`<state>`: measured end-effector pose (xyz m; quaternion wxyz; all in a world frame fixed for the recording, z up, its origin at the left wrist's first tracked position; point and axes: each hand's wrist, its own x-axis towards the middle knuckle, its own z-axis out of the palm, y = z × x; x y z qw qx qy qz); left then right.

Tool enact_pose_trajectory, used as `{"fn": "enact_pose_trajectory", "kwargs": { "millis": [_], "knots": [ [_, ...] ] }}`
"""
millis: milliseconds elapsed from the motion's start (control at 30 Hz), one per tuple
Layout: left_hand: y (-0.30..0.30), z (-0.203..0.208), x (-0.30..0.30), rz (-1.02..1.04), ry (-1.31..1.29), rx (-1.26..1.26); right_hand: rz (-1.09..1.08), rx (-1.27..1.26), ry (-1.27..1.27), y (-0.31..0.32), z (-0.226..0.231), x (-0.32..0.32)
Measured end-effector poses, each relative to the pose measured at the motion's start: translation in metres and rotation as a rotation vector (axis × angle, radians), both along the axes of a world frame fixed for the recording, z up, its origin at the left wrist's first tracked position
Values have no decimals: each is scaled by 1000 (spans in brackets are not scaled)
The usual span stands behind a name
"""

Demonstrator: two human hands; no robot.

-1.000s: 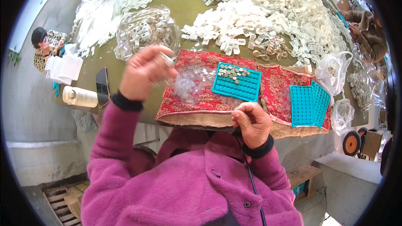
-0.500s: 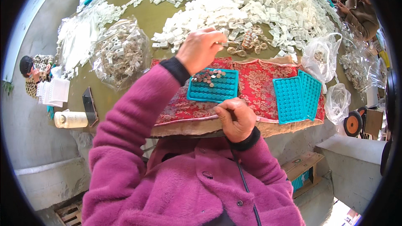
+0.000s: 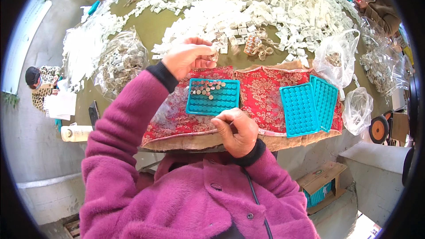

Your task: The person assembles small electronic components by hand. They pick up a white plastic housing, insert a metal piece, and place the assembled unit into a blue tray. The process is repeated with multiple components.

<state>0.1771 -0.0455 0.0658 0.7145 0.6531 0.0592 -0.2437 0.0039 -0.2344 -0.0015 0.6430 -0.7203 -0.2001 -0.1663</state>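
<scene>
My left hand [image 3: 188, 58] is raised above the red cloth, at the near edge of a heap of small white plastic pieces [image 3: 248, 13]. Its fingertips pinch a small, brownish see-through piece [image 3: 215, 54], too small to name surely. Beyond the hand lies a little pile of similar brownish clear pieces [image 3: 264, 52]. Below it, a teal tray with round pockets [image 3: 221, 106] carries several small coin-like metal discs [image 3: 206, 88], mostly along its far side. My right hand [image 3: 239, 132] hovers by the tray's near right corner, fingers curled and thumb against forefinger; what it holds, if anything, is hidden.
Two more teal trays [image 3: 299, 110] overlap on the red floral cloth [image 3: 261, 93] at right. Clear plastic bags [image 3: 338, 57] stand beyond them, and a filled bag [image 3: 121, 62] at left. A white bottle [image 3: 76, 133] lies left. Other people sit at far left and far right.
My left hand has drawn back left and slightly nearer, now showing a brownish piece in its fingertips. The view has shifted a little; my right hand stays curled beside the tray.
</scene>
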Motion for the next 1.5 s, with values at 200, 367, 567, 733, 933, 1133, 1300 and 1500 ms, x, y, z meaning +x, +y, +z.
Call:
{"fn": "enact_pose_trajectory", "kwargs": {
  "millis": [200,367,567,733,933,1133,1300,1500],
  "knots": [
    [4,11,-79,20,-47,-205,2,430,367,9,-3,-1],
    [-10,-3,-156,157,-256,-121,134,537,513,9,6,-6],
    [0,-24,-201,154,-595,244,255,610,584,22,19,-15],
    [23,-19,-207,276,-393,42,186,341,512,40,15,-17],
    [46,-24,-202,198,-629,236,84,-68,122,59,15,-16],
    [68,-31,-207,385,-242,-208,146,1,282,69,14,-16],
    [68,-40,-211,369,-302,-275,169,0,251,79,12,-14],
    [68,-46,-215,423,-502,-97,285,184,618,85,20,-17]
  ]
}}
